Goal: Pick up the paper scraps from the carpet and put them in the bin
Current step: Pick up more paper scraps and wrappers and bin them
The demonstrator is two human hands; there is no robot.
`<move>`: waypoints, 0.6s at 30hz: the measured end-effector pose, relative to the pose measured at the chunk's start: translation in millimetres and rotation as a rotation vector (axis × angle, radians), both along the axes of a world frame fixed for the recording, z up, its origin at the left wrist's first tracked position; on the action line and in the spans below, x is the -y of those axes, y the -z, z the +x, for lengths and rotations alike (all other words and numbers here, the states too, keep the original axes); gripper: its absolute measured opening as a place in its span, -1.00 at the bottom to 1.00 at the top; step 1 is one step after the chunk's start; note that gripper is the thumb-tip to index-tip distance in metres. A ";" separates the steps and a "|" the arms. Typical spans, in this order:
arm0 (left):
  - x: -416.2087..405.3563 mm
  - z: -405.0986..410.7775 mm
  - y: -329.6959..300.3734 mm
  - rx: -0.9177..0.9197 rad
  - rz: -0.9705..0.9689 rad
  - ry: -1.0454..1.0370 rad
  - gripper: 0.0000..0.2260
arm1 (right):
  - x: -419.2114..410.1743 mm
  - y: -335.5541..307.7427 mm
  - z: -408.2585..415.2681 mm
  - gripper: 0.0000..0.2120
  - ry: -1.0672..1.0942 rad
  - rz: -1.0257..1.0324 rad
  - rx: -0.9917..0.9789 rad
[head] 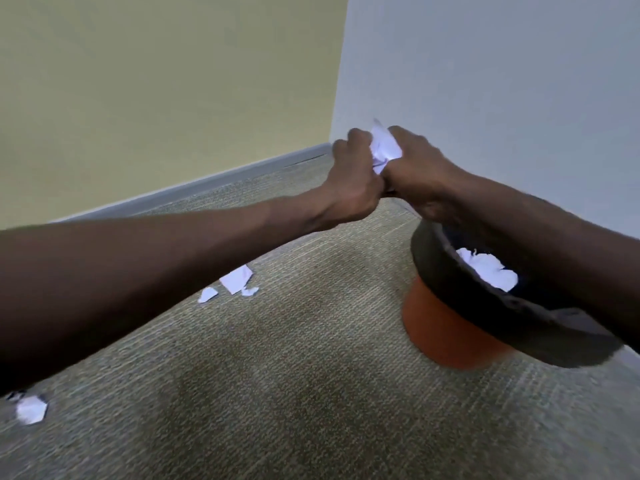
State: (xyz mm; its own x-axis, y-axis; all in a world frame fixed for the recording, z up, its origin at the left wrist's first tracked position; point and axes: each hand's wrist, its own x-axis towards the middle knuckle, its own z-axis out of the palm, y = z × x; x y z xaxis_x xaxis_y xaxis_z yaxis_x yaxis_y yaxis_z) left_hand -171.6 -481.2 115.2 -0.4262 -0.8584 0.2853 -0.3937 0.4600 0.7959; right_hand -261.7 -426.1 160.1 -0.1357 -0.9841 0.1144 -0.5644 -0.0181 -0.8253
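Both hands meet in front of the room corner, beyond the bin. My left hand (351,174) and my right hand (417,168) together grip a crumpled wad of white paper (383,147) squeezed between them. The orange bin (446,336) with a dark liner rim (436,268) stands on the carpet at the right, below my right forearm. White paper (488,271) lies inside it. Three white scraps (237,279) lie on the carpet under my left forearm. Another scrap (32,409) lies near the left edge.
Grey-green carpet (294,375) covers the floor. A yellow wall (156,81) with a grey skirting board runs at the back left. A pale wall (502,64) stands right behind the bin.
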 end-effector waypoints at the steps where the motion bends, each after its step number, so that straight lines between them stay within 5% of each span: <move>1: -4.2 -15.8 -8.0 -0.025 0.002 0.029 -0.58 | -6.1 -5.2 -16.3 -0.72 0.052 -0.017 -0.002; 6: -27.3 -86.3 -37.3 -0.131 0.061 0.166 -0.57 | -36.4 -21.7 -82.1 -0.76 0.246 -0.074 0.053; 11: -43.4 -145.0 -31.4 0.012 0.142 0.255 -0.74 | -59.2 0.3 -139.3 -0.90 0.418 -0.047 0.003; 12: -45.5 -150.6 -27.0 0.090 0.151 0.313 -0.79 | -64.7 9.1 -152.7 -0.96 0.398 0.053 -0.090; 15: -48.3 -156.2 -13.4 0.304 0.220 0.466 -0.77 | -82.2 29.4 -186.1 -0.60 0.298 0.453 -0.435; 18: -47.5 -151.0 -6.5 0.130 0.338 0.465 -0.74 | -92.7 33.7 -195.9 -0.75 0.326 0.531 -0.597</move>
State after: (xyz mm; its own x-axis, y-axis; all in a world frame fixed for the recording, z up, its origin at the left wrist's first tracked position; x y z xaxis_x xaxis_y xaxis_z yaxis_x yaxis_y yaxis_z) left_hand -322.6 -433.7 121.7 -0.7932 -0.6069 -0.0512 -0.3151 0.3370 0.8872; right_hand -457.6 -333.4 126.4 -0.4843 -0.8499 -0.2076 -0.8163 0.5244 -0.2422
